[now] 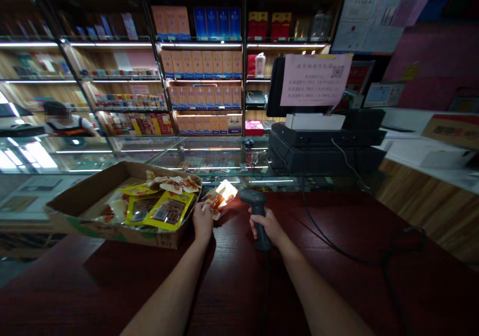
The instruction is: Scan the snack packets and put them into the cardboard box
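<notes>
My right hand is wrapped round the handle of a dark barcode scanner, held upright with its head toward the left. Bright light from it falls on a snack packet, clear and brownish-orange, which my left hand grips by its near edge. Left of that hand stands an open cardboard box. Inside lie several packaged snacks, among them a yellow packet with a dark window. My left hand is close beside the box's right wall.
A monitor with a pink paper notice stands on black boxes behind the dark red table. Cables cross its right side. Beyond are a glass counter, stocked shelves and a person at far left.
</notes>
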